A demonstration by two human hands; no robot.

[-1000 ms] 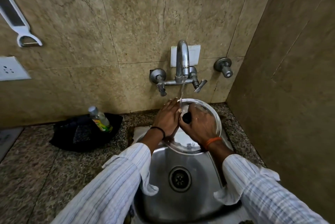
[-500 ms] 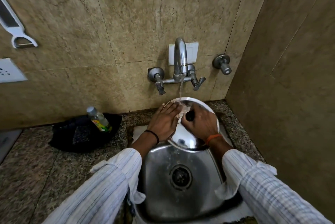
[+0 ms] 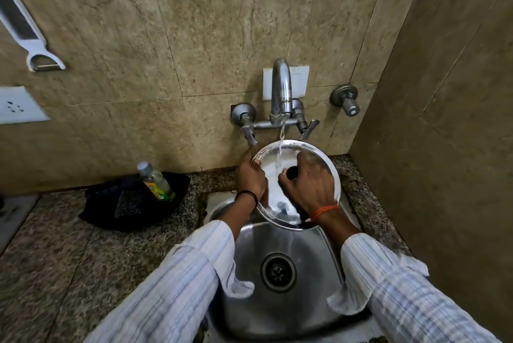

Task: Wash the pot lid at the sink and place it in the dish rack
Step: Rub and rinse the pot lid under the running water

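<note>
- The worktop (image 3: 69,245) is speckled brown-grey granite, meeting a wall (image 3: 194,23) of large beige marbled tiles; a second tiled wall closes the corner on the right.
- A steel sink (image 3: 313,265) is sunk into the worktop, drain in its middle.
- A chrome tap (image 3: 281,93) on the wall runs water onto the lid (image 3: 273,176), which is held tilted over the back of the sink.
- Right hand (image 3: 311,184): its grip is closed round the lid's black knob (image 3: 291,173).
- Left hand (image 3: 251,176): fingers straight, pressed along the lid's left rim.
- A black cloth (image 3: 125,204) lies on the worktop left of the sink, with a small bottle (image 3: 155,180) leaning on it.
- A white peeler (image 3: 25,31) hangs on the wall at upper left, above a socket (image 3: 16,105).
- A separate valve (image 3: 345,99) sits right of the tap.
</note>
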